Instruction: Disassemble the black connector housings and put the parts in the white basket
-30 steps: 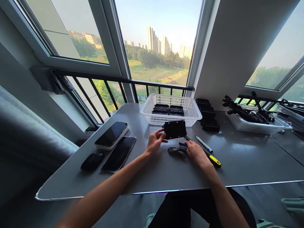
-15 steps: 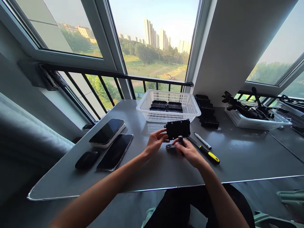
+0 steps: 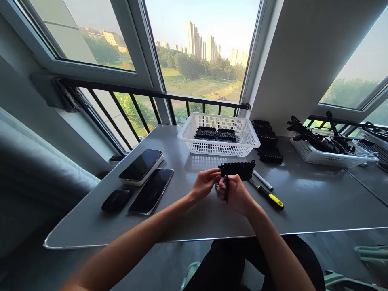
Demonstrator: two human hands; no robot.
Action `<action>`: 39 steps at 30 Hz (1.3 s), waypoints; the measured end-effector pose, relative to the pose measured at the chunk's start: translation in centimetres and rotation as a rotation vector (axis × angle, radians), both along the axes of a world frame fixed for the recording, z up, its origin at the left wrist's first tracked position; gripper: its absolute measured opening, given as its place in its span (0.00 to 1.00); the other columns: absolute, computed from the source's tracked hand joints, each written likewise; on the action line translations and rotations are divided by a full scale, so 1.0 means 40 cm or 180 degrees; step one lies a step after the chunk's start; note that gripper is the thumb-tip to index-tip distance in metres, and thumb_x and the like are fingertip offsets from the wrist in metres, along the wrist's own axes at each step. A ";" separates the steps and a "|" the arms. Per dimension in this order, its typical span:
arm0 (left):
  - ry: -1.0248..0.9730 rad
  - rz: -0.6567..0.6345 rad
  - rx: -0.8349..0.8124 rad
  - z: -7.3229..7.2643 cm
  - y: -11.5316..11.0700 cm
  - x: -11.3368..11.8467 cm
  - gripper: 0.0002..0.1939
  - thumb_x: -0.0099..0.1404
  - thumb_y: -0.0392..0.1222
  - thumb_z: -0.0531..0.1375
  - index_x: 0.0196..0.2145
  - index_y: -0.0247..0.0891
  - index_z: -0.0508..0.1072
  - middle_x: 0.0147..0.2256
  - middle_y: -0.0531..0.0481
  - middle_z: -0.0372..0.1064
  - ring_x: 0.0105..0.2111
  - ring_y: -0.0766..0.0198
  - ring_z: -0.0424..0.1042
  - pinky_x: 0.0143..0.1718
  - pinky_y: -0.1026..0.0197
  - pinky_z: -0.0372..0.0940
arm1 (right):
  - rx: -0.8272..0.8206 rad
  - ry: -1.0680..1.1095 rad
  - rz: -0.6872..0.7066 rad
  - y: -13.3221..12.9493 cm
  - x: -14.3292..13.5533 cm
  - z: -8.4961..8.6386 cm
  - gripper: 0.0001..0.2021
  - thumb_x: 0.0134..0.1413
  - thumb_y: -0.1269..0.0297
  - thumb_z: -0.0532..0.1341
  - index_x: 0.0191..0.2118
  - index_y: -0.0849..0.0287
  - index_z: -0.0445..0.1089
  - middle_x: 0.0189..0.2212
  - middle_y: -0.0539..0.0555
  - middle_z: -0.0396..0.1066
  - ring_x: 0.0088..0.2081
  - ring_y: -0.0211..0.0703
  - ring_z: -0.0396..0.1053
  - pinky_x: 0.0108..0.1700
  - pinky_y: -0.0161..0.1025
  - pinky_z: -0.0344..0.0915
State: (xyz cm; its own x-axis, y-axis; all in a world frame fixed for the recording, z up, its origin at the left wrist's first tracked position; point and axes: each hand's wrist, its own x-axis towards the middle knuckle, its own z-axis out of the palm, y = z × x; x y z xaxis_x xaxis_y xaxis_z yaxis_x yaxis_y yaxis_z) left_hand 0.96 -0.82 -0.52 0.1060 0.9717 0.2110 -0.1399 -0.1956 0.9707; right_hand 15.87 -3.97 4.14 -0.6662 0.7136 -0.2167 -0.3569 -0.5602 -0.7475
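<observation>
As fingers of the left hand (image 3: 201, 186) pinch the plate (image 3: 241, 171) and those of the right hand (image 3: 240, 199) grip a tool (image 3: 226, 190) beside it, above the table (image 3: 200, 226) before the basket (image 3: 218, 149), apparent tool positioning calls for steady alignment.

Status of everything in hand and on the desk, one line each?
Black part: held up, left hand
Dark tool: gripped, right hand
Near basket: upright, holding black pieces
Far basket: loaded, cables inside
Phones: screens dark
Marker: lying down
Yellow-black tool: lying down
</observation>
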 end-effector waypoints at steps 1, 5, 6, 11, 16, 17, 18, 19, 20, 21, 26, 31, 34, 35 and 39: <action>-0.0003 -0.0002 0.0017 0.002 -0.002 0.001 0.18 0.52 0.47 0.67 0.39 0.35 0.77 0.31 0.45 0.79 0.38 0.51 0.78 0.42 0.53 0.72 | -0.0022 0.0009 0.0015 0.000 0.000 0.001 0.15 0.50 0.50 0.50 0.23 0.57 0.56 0.21 0.46 0.49 0.23 0.36 0.46 0.24 0.33 0.45; 0.0090 -0.0002 0.0027 0.011 -0.012 0.004 0.16 0.54 0.46 0.66 0.39 0.36 0.77 0.28 0.47 0.78 0.37 0.51 0.78 0.41 0.53 0.72 | -0.0035 -0.0075 0.0055 0.001 -0.003 0.003 0.13 0.47 0.53 0.49 0.22 0.57 0.56 0.20 0.46 0.48 0.23 0.36 0.45 0.24 0.34 0.42; 0.0115 0.0010 0.0021 0.013 -0.014 0.005 0.16 0.54 0.46 0.65 0.39 0.36 0.77 0.27 0.48 0.78 0.37 0.52 0.78 0.41 0.53 0.72 | -0.0024 -0.0097 0.0055 0.002 -0.003 0.003 0.13 0.46 0.53 0.49 0.22 0.57 0.55 0.20 0.46 0.48 0.22 0.36 0.45 0.23 0.34 0.42; 0.0111 -0.0052 0.0092 0.009 -0.017 0.009 0.14 0.55 0.42 0.63 0.40 0.36 0.77 0.29 0.48 0.79 0.36 0.54 0.79 0.42 0.54 0.72 | -0.0137 -0.0153 -0.0090 0.006 -0.005 0.002 0.11 0.43 0.55 0.49 0.21 0.56 0.54 0.20 0.46 0.47 0.22 0.36 0.44 0.23 0.34 0.39; 0.0123 -0.0037 0.0110 0.005 -0.018 0.013 0.13 0.54 0.40 0.63 0.39 0.37 0.77 0.33 0.47 0.79 0.38 0.53 0.79 0.42 0.54 0.72 | -0.0282 -0.0189 -0.0189 0.005 -0.007 0.003 0.10 0.43 0.56 0.49 0.21 0.56 0.53 0.19 0.46 0.46 0.21 0.36 0.43 0.23 0.34 0.39; 0.0132 -0.0028 0.0116 0.005 -0.018 0.013 0.13 0.54 0.40 0.63 0.39 0.37 0.78 0.34 0.46 0.79 0.38 0.52 0.79 0.43 0.54 0.72 | -0.0299 -0.0190 -0.0200 0.005 -0.007 0.004 0.09 0.42 0.57 0.49 0.21 0.56 0.53 0.19 0.46 0.46 0.21 0.36 0.43 0.23 0.34 0.39; 0.0144 -0.0026 0.0122 0.005 -0.019 0.013 0.13 0.55 0.40 0.63 0.39 0.37 0.78 0.34 0.46 0.79 0.38 0.52 0.79 0.43 0.54 0.72 | -0.0315 -0.0188 -0.0212 0.005 -0.007 0.004 0.09 0.42 0.57 0.49 0.21 0.56 0.53 0.19 0.46 0.46 0.21 0.36 0.42 0.23 0.34 0.39; 0.0158 -0.0029 0.0127 0.005 -0.019 0.013 0.13 0.55 0.41 0.63 0.39 0.37 0.78 0.34 0.46 0.79 0.38 0.52 0.79 0.43 0.54 0.72 | -0.0328 -0.0182 -0.0224 0.004 -0.008 0.004 0.09 0.42 0.57 0.49 0.21 0.56 0.53 0.19 0.46 0.46 0.21 0.36 0.42 0.23 0.34 0.39; 0.0172 -0.0032 0.0128 0.005 -0.020 0.012 0.13 0.55 0.41 0.62 0.39 0.37 0.78 0.34 0.46 0.79 0.38 0.52 0.78 0.43 0.54 0.72 | -0.0340 -0.0168 -0.0238 0.004 -0.008 0.004 0.09 0.42 0.57 0.49 0.21 0.56 0.53 0.19 0.46 0.46 0.21 0.36 0.43 0.23 0.34 0.39; 0.0185 -0.0042 0.0122 0.005 -0.020 0.012 0.13 0.55 0.41 0.62 0.40 0.37 0.78 0.34 0.46 0.79 0.39 0.52 0.78 0.43 0.54 0.72 | -0.0355 -0.0151 -0.0251 0.004 -0.007 0.004 0.09 0.42 0.57 0.49 0.21 0.56 0.53 0.19 0.46 0.46 0.21 0.36 0.43 0.23 0.34 0.39; 0.0149 -0.0079 0.0075 0.002 -0.017 0.009 0.15 0.55 0.43 0.64 0.41 0.37 0.77 0.35 0.45 0.79 0.40 0.51 0.78 0.43 0.53 0.72 | -0.0443 -0.0088 -0.0292 0.005 -0.005 0.008 0.08 0.43 0.57 0.49 0.22 0.56 0.53 0.19 0.47 0.47 0.21 0.36 0.43 0.22 0.34 0.41; 0.0180 -0.0116 0.0059 0.004 -0.014 0.005 0.16 0.56 0.43 0.64 0.42 0.36 0.77 0.36 0.45 0.79 0.41 0.51 0.78 0.42 0.55 0.72 | -0.0461 0.0001 -0.0397 0.007 0.004 0.016 0.09 0.43 0.57 0.50 0.22 0.56 0.52 0.19 0.47 0.49 0.21 0.37 0.46 0.22 0.34 0.45; 0.0201 -0.0160 0.0092 0.004 -0.012 0.001 0.18 0.56 0.43 0.64 0.44 0.35 0.76 0.36 0.45 0.79 0.40 0.52 0.78 0.41 0.56 0.72 | -0.0460 0.0103 -0.0416 0.010 0.014 0.017 0.09 0.43 0.57 0.51 0.22 0.56 0.53 0.19 0.47 0.51 0.21 0.37 0.48 0.22 0.34 0.46; 0.0204 -0.0177 0.0103 0.004 -0.011 0.000 0.18 0.56 0.44 0.64 0.44 0.34 0.76 0.36 0.45 0.79 0.41 0.52 0.78 0.41 0.56 0.72 | -0.0469 0.0135 -0.0412 0.011 0.019 0.016 0.09 0.43 0.57 0.51 0.22 0.56 0.53 0.19 0.47 0.51 0.21 0.37 0.48 0.22 0.34 0.47; 0.0150 -0.0147 0.0106 0.001 -0.007 -0.003 0.20 0.55 0.47 0.65 0.44 0.33 0.76 0.35 0.44 0.79 0.39 0.52 0.78 0.40 0.56 0.72 | -0.0531 0.0247 -0.0424 0.017 0.039 0.014 0.10 0.46 0.57 0.51 0.22 0.56 0.54 0.19 0.48 0.52 0.22 0.37 0.49 0.22 0.34 0.48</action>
State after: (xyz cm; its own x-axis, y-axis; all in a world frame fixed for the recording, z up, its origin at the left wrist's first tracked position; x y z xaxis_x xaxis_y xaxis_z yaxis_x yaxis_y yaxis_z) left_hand 0.84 -1.11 -0.48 0.1610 0.9581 0.2370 -0.1039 -0.2224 0.9694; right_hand 17.42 -3.28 4.71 -0.5878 0.7549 -0.2908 -0.4889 -0.6179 -0.6157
